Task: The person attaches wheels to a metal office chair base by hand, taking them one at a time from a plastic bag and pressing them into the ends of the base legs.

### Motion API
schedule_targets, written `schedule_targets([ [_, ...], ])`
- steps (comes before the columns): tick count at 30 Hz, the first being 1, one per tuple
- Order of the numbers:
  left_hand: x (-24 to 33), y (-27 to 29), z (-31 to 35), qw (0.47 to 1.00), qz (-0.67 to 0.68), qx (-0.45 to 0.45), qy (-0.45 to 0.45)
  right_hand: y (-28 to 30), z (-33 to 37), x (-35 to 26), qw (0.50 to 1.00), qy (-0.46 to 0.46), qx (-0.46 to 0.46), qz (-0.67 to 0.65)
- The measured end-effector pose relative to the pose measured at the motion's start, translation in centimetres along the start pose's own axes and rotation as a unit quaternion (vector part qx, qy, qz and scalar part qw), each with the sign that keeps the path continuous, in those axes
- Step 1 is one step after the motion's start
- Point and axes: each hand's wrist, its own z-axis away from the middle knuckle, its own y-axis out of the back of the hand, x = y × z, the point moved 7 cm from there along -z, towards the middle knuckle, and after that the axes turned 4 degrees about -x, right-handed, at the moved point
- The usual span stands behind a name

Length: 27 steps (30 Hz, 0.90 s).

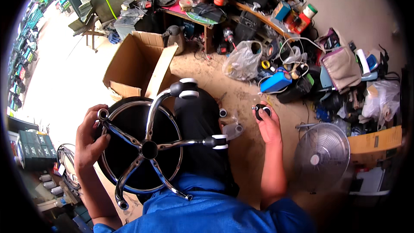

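A chrome stool base (149,150) with several curved legs and a foot ring lies upside down over my lap, against a round black disc that looks like the seat. My left hand (91,138) is closed at the left side, gripping a leg end and the ring. Casters with white wheels are fitted on two legs: an upper caster (184,88) and a right-hand caster (215,141). The other leg ends show open sockets. Away to the right, my right hand (268,123) holds a loose black-and-white caster (262,112), its metal stem pointing left.
On the floor lie a small round wheel (222,112) and a clear plastic piece (234,130). An open cardboard box (129,67) stands ahead. A fan (317,159) is at the right. Tools, plastic bags and a blue box (276,82) clutter the far right by a workbench (209,30).
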Motion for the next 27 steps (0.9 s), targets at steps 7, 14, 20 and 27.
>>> schedule_targets([
  [7, 1.1, -0.7, -1.9, 0.999, -0.023, -0.039, -0.026, -17.9, 1.5, -7.4, 0.981, 0.025, -0.188, -0.031],
  [14, -0.6, 0.0, 0.0, 0.994, -0.058, -0.047, -0.079, -32.5, 4.5, -7.9, 0.93, 0.0, -0.368, -0.017],
  [20, -1.0, 0.2, 0.2, 0.989, -0.096, -0.065, -0.091, -39.4, 6.1, -6.0, 0.902, 0.023, -0.422, 0.087],
  [27, -1.8, 0.5, 0.6, 0.986, -0.095, -0.039, -0.131, -43.5, 7.6, -5.8, 0.88, 0.055, -0.449, 0.143],
])
